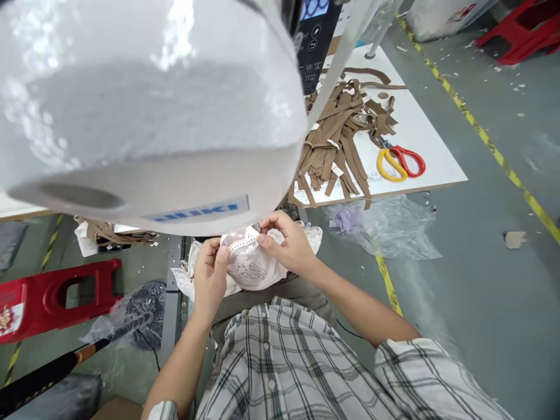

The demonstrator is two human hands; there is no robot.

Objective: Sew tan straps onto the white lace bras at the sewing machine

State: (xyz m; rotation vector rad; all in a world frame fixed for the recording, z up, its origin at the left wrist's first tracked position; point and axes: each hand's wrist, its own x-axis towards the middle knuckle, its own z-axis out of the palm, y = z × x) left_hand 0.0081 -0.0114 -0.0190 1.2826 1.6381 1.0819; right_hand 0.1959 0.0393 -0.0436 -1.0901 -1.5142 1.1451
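Observation:
A white lace bra (254, 269) lies over my lap, just below the front of the big white sewing machine head (196, 134). Its near cup is rounded, with a dotted band along the upper edge. My left hand (212, 271) pinches the left end of that edge between thumb and fingers. On the other side, my right hand (286, 242) holds the edge with thumb and bent fingers, close to a white strip. The machine head hides the needle area and whatever lies directly beneath it.
Brown fabric strips (336, 140) are heaped on the white table (431, 149), beside scissors (400, 163) with yellow and red handles. A clear plastic bag (389, 227) hangs at the table's front. A red stool (56, 297) and a dark wrapped bundle (149, 315) are on the left.

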